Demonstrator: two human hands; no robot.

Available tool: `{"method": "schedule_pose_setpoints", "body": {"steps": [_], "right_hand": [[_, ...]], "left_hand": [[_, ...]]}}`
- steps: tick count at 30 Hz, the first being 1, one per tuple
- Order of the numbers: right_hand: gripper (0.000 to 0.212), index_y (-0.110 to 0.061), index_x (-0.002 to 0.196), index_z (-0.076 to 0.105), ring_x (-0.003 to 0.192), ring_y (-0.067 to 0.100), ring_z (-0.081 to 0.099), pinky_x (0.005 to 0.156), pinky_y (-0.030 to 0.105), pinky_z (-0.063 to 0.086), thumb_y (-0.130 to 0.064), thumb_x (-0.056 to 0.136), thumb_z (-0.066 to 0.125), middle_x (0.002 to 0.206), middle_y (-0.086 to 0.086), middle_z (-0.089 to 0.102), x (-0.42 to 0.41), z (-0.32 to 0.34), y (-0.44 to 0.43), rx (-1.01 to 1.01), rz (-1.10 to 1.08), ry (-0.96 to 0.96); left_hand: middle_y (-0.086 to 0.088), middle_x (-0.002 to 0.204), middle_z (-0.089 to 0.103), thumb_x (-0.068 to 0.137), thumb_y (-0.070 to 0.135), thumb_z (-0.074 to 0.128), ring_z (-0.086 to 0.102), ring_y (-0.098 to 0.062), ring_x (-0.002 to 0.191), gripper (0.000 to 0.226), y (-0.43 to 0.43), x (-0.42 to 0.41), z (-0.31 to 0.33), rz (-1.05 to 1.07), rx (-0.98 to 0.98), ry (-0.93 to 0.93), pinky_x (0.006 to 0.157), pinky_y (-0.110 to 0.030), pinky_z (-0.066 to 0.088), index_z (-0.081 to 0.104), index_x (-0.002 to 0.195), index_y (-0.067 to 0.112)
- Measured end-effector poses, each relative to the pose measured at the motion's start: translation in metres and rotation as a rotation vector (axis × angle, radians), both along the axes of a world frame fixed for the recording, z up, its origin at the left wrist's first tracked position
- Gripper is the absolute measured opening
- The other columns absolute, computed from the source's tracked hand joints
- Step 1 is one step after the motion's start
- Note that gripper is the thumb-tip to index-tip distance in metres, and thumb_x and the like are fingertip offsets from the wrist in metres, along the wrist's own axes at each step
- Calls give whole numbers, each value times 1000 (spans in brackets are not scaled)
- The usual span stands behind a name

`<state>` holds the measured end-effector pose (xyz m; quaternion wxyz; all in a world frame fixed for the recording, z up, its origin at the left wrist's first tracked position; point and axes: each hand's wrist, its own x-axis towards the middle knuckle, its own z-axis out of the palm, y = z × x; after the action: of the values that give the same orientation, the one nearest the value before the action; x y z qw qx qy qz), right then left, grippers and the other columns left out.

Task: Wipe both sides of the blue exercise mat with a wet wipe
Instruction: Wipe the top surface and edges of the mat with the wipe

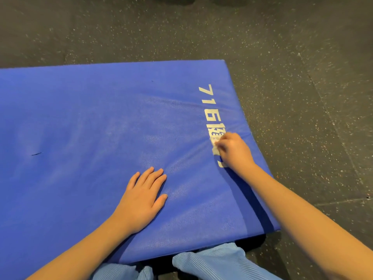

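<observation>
The blue exercise mat (90, 128) lies flat on the floor and fills the left and middle of the view. White printed characters run along its right end. My right hand (234, 150) grips a crumpled white wet wipe (215, 145) and presses it onto the mat over the lower part of that print, where the cover wrinkles. My left hand (143, 197) rests flat on the mat, palm down, fingers straight, near the front edge. A small dark mark shows on the mat at the left.
Dark speckled rubber flooring (302, 77) surrounds the mat at the back and right. My knees in light blue trousers (212, 263) sit at the mat's front edge.
</observation>
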<state>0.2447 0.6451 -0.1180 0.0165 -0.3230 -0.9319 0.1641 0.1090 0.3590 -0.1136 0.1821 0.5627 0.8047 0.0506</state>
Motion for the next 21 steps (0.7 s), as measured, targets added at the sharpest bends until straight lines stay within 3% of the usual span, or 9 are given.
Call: {"method": "schedule_pose_setpoints", "body": {"steps": [3,6,8,9,11,14,16,18,21], "right_hand": [[16,2,81,71,85,36,55,61,31,39,-6,86,58,88,18,60,-18,-6,-7,-15,-144,28],[14,-1,75,70,77,35,58,61,33,47,-8,83,61,83,14,62,-16,-7,-34,-135,252,107],[14,-4,84,73,84,33,59,64,39,51,-10,86,61,91,11,64,-17,-1,-23,-164,352,71],[14,-5,88,74,88,33,59,65,41,51,-11,88,61,94,11,64,-20,-1,-13,-147,315,47],[16,-4,87,72,92,33,56,65,42,50,-12,89,59,95,12,60,-25,-7,4,-46,145,22],[15,0,82,68,88,34,52,61,32,43,-8,89,57,89,15,57,-33,-15,3,-3,-148,72],[11,2,75,61,77,34,52,55,25,36,-1,85,58,80,13,52,-33,-19,-12,-64,-60,124],[4,2,76,61,72,35,53,50,31,42,2,80,61,79,14,54,-26,-19,-20,-86,227,107],[8,-4,88,68,85,35,56,52,38,46,-7,87,61,91,12,60,-31,-17,10,-26,313,38]], "left_hand": [[2,137,56,95,47,35,38,-19,130,53,0,0,-1,-22,18,29,107,-39,21,58,131,16],[4,126,59,91,49,38,44,-18,120,48,6,-6,1,-62,60,27,100,-38,31,59,122,19],[8,123,56,91,53,34,48,-17,114,50,18,-17,5,-73,48,-7,98,-37,41,57,121,21],[7,130,51,90,56,28,47,-19,120,59,28,-24,7,-56,2,-52,103,-40,40,54,128,19],[3,157,25,81,66,9,21,-25,145,86,45,-37,8,24,-124,-124,117,-47,16,34,149,20],[8,162,-10,67,68,-13,-12,-21,149,98,54,-42,2,50,-301,-87,119,-47,-5,4,155,29],[8,162,-11,68,67,-15,-14,-21,149,96,53,-38,0,46,-303,-71,119,-47,-6,1,155,30],[8,162,-11,68,67,-15,-13,-21,149,96,53,-38,1,38,-319,-75,118,-46,-6,1,155,29],[7,162,-10,67,69,-15,-11,-23,149,98,56,-46,4,-9,-364,-76,119,-46,-1,2,155,29]]}}
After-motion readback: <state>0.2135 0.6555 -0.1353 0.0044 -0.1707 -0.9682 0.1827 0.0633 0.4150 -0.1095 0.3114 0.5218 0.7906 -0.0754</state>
